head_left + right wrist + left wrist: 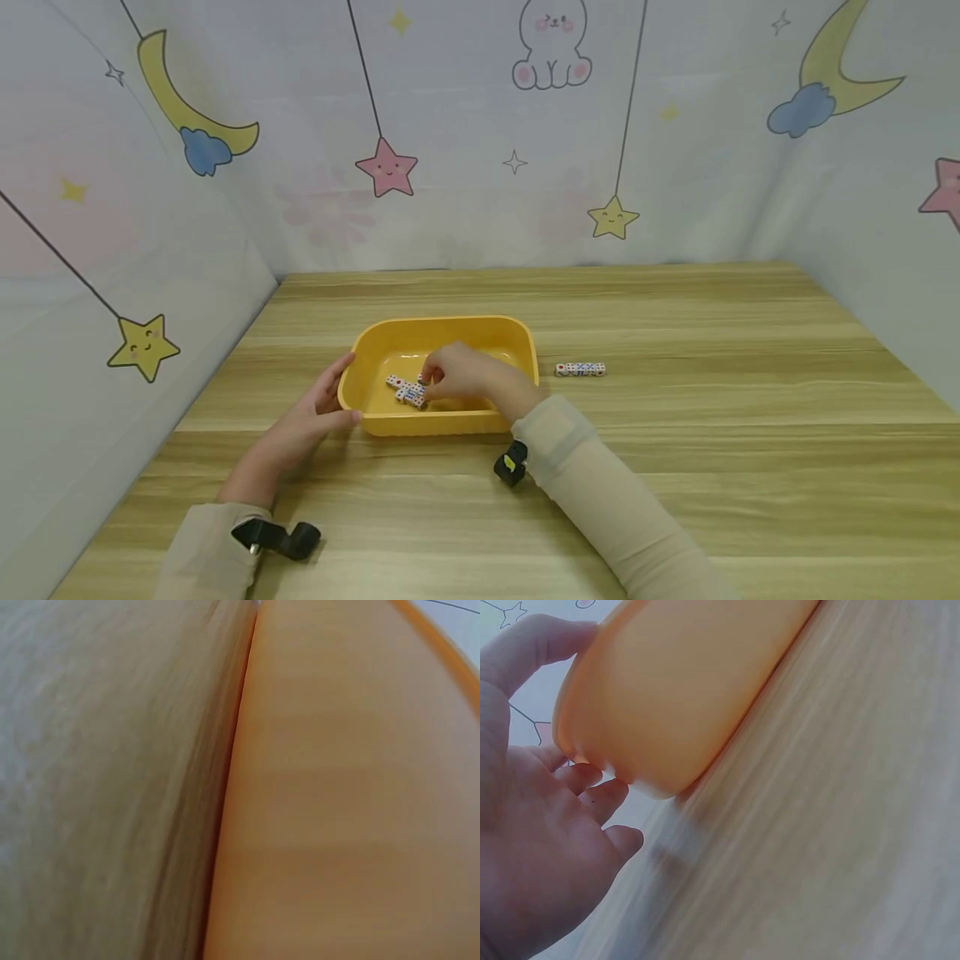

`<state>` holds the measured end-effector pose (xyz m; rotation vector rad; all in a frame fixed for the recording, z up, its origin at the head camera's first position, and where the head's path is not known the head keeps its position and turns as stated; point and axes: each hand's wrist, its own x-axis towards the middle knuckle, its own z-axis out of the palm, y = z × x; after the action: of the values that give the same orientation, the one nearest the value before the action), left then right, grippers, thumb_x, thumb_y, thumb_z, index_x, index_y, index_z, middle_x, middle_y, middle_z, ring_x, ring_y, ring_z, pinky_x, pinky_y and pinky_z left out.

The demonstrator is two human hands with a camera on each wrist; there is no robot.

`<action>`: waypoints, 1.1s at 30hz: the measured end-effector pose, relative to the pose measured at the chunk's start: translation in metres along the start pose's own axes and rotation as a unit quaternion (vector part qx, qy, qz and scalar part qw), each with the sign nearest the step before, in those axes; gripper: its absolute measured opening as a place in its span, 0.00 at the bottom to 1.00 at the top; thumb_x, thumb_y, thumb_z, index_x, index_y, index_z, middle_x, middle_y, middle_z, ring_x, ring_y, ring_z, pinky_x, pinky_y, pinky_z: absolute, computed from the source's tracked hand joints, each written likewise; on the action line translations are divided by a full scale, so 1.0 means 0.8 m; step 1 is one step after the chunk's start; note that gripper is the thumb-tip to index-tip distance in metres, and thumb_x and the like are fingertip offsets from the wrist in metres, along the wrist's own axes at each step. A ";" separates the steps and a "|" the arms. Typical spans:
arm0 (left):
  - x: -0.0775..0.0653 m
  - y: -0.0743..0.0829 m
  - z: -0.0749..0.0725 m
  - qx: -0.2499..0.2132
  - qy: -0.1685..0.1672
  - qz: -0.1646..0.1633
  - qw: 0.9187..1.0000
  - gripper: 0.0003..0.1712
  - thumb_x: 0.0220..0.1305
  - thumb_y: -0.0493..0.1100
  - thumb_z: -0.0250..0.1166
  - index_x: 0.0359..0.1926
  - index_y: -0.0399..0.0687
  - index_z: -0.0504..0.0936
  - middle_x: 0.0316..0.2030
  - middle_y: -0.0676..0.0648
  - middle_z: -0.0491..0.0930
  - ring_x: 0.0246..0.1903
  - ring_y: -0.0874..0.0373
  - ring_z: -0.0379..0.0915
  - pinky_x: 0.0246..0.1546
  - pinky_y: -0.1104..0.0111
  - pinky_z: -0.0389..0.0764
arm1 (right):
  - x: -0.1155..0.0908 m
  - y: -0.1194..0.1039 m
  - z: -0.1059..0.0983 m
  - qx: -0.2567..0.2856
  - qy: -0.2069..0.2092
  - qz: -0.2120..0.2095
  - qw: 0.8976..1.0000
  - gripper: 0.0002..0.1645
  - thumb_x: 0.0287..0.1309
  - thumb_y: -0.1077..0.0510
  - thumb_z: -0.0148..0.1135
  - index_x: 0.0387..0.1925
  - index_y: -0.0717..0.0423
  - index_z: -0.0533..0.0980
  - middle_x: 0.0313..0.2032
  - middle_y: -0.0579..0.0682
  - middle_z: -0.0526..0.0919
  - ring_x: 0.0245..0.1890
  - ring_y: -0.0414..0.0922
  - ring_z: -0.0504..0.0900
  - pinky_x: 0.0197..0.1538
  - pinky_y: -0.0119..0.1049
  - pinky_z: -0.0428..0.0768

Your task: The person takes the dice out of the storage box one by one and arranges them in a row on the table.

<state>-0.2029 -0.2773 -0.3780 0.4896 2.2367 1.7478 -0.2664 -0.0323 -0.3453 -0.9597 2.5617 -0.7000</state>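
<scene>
A yellow plastic basin (442, 423) stands on the table, with several white dice (408, 392) in a loose cluster on the left part of its floor. My left hand (303, 429) holds the basin's left end, its thumb at the rim and the other fingers against the outer wall. The left wrist view shows this left hand (547, 825) close up. Over the front wall, my right hand (468, 373) reaches inside with bent fingers, its fingertips right at the dice. Whether a die is between them cannot be seen. Only the basin's outer wall (337, 795) shows in the right wrist view, without the hand.
A short straight row of dice (580, 369) lies on the wood-grain table (712, 433), right of the basin. Pale cloth walls (465, 225) with printed stars and moons enclose the back and both sides. Each sleeve carries a black wrist camera (512, 463).
</scene>
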 end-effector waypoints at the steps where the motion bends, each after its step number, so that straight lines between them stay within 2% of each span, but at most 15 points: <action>1: 0.000 0.000 0.000 0.000 0.000 0.000 1.000 0.51 0.56 0.38 0.60 0.70 0.49 0.34 0.70 0.43 0.36 0.67 0.46 0.38 0.54 0.83 0.59 | 0.000 0.000 0.000 -0.002 0.000 0.000 1.000 0.12 0.51 0.56 0.63 0.37 0.57 0.78 0.24 0.45 0.73 0.25 0.38 0.68 0.29 0.26 0.67; 17: -0.001 0.000 0.001 0.000 0.001 -0.004 1.000 0.50 0.56 0.37 0.60 0.69 0.50 0.35 0.70 0.44 0.36 0.67 0.46 0.37 0.54 0.84 0.58 | 0.000 -0.003 0.007 -0.038 0.007 0.020 0.999 0.10 0.50 0.57 0.60 0.36 0.54 0.77 0.25 0.44 0.73 0.27 0.39 0.69 0.31 0.27 0.68; 33: 0.000 0.000 0.002 0.013 0.004 -0.012 1.000 0.50 0.56 0.38 0.60 0.70 0.51 0.35 0.70 0.44 0.36 0.67 0.46 0.37 0.52 0.86 0.58 | 0.000 -0.006 0.006 -0.054 0.004 0.013 0.998 0.07 0.51 0.57 0.59 0.33 0.53 0.78 0.26 0.44 0.75 0.27 0.39 0.69 0.31 0.27 0.68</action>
<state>-0.2023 -0.2759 -0.3781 0.4607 2.2644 1.7139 -0.2615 -0.0372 -0.3465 -0.9559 2.6377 -0.5654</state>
